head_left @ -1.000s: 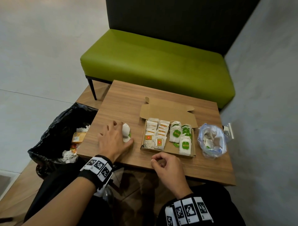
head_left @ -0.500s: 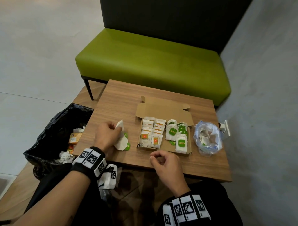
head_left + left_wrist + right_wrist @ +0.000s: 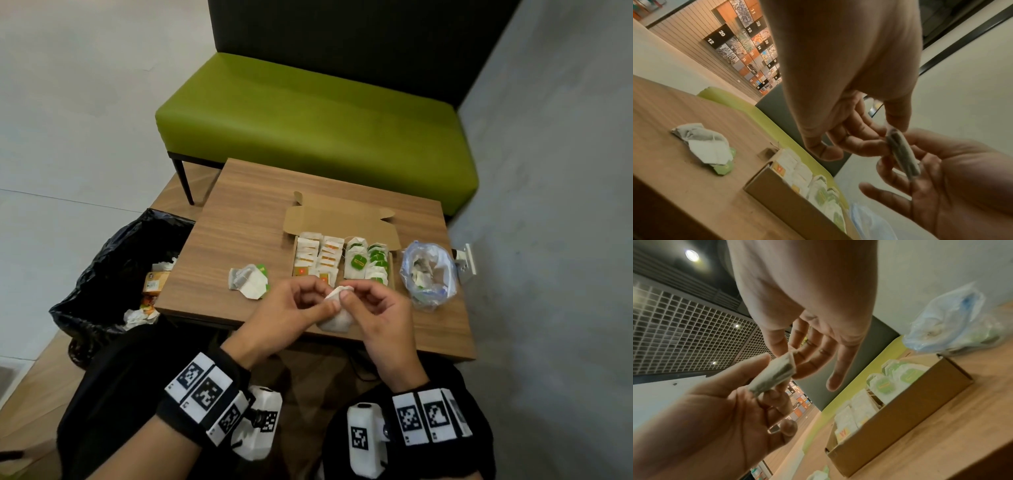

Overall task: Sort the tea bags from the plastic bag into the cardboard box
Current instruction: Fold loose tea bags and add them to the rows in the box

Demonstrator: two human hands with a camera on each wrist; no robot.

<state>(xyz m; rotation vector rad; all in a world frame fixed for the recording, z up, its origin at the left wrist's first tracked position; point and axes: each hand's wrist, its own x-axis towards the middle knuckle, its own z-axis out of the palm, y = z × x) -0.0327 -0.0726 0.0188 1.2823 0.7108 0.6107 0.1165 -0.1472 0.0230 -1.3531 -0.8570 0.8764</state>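
White paper tea bag [image 3: 337, 310] hangs between both hands above the counter's [image 3: 239, 219] near edge, just in front of the cardboard box [image 3: 342, 263]. Left hand [image 3: 291, 313] pinches it from one side, right hand [image 3: 378, 313] from the other. Lid open, the box holds rows of orange-tagged bags on its left and green-tagged bags on its right. Beside its right end, the plastic bag [image 3: 428, 274] holds more. Two loose bags [image 3: 248, 281] lie left of the box.
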